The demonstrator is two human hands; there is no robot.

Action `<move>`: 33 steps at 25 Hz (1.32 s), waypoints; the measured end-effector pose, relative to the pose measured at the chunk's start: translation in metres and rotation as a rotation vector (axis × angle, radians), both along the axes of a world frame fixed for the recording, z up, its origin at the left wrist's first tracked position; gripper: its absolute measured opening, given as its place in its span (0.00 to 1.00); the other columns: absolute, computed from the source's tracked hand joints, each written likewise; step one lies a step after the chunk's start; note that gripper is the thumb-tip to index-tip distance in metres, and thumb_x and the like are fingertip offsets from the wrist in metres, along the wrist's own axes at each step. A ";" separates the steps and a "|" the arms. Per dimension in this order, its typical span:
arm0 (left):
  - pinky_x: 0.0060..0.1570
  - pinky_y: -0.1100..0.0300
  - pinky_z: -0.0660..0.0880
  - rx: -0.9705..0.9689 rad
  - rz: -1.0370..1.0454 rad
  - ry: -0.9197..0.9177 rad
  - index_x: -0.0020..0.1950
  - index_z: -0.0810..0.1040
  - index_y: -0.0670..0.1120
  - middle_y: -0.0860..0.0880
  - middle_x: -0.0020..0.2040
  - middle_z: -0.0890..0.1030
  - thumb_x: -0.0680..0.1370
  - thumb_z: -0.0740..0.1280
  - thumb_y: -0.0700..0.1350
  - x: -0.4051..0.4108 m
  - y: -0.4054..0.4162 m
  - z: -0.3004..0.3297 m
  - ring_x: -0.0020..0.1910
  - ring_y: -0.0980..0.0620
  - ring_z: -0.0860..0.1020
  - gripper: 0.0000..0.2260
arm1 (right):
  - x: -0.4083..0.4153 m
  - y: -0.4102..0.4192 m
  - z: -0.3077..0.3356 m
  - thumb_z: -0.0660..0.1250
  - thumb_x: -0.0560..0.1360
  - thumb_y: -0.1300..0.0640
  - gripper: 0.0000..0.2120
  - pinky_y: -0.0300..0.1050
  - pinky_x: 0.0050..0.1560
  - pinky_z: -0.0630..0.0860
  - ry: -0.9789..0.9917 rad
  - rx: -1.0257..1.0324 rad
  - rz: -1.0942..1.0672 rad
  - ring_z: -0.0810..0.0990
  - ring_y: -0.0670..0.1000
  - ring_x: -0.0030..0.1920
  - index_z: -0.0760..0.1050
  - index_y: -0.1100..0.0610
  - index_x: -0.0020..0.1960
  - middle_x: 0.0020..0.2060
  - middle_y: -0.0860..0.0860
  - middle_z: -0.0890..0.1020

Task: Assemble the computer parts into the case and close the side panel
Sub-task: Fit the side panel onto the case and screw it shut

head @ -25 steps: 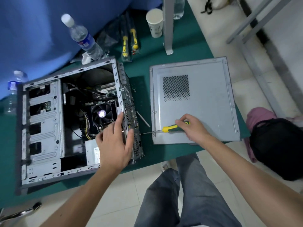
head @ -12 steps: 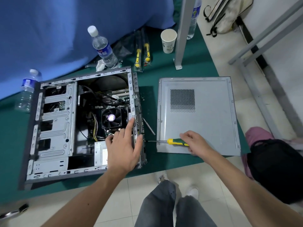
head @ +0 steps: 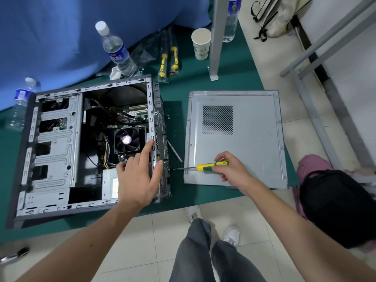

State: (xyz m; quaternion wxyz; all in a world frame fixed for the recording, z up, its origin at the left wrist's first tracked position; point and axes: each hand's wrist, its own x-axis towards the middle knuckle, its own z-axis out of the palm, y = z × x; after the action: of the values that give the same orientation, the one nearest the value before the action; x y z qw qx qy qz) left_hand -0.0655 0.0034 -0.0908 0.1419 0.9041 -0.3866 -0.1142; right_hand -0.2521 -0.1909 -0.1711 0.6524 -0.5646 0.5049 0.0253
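blue bottle label [head: 119, 55], writing illegible

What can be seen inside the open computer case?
Inside the computer case: a black CPU fan, cables, green board and grey drive bays. The left hand covers part of the silver power supply.

1 case [head: 53, 151] | 1 side panel [head: 250, 151] | 3 bottles [head: 118, 51] [head: 20, 102] [head: 231, 19] | 1 cup [head: 201, 44]
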 end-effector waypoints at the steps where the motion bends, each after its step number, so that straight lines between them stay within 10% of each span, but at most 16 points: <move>1: 0.61 0.46 0.61 0.002 0.002 -0.002 0.78 0.56 0.55 0.55 0.45 0.74 0.81 0.50 0.60 0.000 0.000 0.000 0.48 0.51 0.72 0.25 | -0.001 0.000 0.000 0.71 0.72 0.59 0.06 0.48 0.34 0.71 -0.006 -0.004 -0.015 0.73 0.50 0.29 0.75 0.51 0.46 0.39 0.53 0.78; 6: 0.61 0.46 0.62 0.003 0.000 -0.005 0.78 0.56 0.55 0.55 0.45 0.74 0.81 0.50 0.60 0.000 -0.001 -0.001 0.48 0.51 0.72 0.25 | -0.002 -0.001 0.000 0.66 0.77 0.44 0.15 0.41 0.27 0.69 0.152 0.018 0.055 0.71 0.49 0.25 0.76 0.56 0.45 0.32 0.54 0.79; 11: 0.61 0.45 0.63 0.002 0.004 0.001 0.78 0.56 0.56 0.55 0.46 0.74 0.81 0.50 0.60 0.000 0.000 -0.002 0.49 0.51 0.72 0.25 | 0.000 -0.006 -0.005 0.67 0.76 0.58 0.05 0.34 0.26 0.69 -0.047 0.042 -0.041 0.72 0.49 0.29 0.74 0.49 0.48 0.39 0.55 0.74; 17: 0.62 0.46 0.62 0.007 0.010 0.000 0.78 0.56 0.56 0.56 0.46 0.74 0.81 0.49 0.61 0.001 0.001 -0.002 0.49 0.52 0.72 0.25 | 0.006 -0.006 -0.008 0.63 0.79 0.46 0.13 0.38 0.23 0.68 0.125 -0.014 0.055 0.71 0.49 0.27 0.72 0.54 0.42 0.33 0.52 0.77; 21: 0.62 0.47 0.61 0.004 0.009 0.003 0.78 0.56 0.56 0.55 0.47 0.74 0.81 0.49 0.61 0.000 0.000 -0.002 0.50 0.52 0.72 0.25 | 0.002 -0.013 -0.008 0.67 0.76 0.61 0.05 0.37 0.24 0.66 -0.030 0.116 -0.055 0.69 0.47 0.29 0.73 0.53 0.47 0.38 0.51 0.74; 25: 0.63 0.47 0.61 0.006 0.009 -0.002 0.78 0.56 0.56 0.55 0.48 0.75 0.81 0.49 0.61 0.000 0.001 -0.003 0.51 0.51 0.73 0.25 | 0.006 -0.008 -0.005 0.65 0.79 0.46 0.15 0.38 0.23 0.63 0.118 0.003 0.006 0.66 0.48 0.24 0.75 0.57 0.43 0.31 0.53 0.77; 30: 0.62 0.49 0.60 0.001 0.011 -0.001 0.78 0.55 0.57 0.55 0.47 0.75 0.81 0.50 0.60 0.001 0.001 -0.005 0.50 0.52 0.72 0.25 | 0.005 -0.014 -0.002 0.68 0.76 0.60 0.04 0.39 0.25 0.65 -0.053 0.162 -0.112 0.70 0.47 0.27 0.74 0.55 0.48 0.39 0.52 0.75; 33: 0.62 0.48 0.61 -0.003 0.012 0.010 0.78 0.55 0.57 0.55 0.47 0.75 0.81 0.49 0.61 0.001 0.000 -0.005 0.50 0.52 0.72 0.25 | 0.006 -0.010 -0.003 0.68 0.77 0.50 0.12 0.36 0.24 0.66 0.047 -0.036 -0.041 0.70 0.48 0.25 0.76 0.59 0.43 0.34 0.50 0.75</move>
State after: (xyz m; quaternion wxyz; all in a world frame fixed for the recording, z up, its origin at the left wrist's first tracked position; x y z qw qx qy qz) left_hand -0.0646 0.0035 -0.0959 0.1456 0.9055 -0.3808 -0.1175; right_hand -0.2461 -0.2010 -0.1738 0.6306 -0.5649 0.5320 0.0162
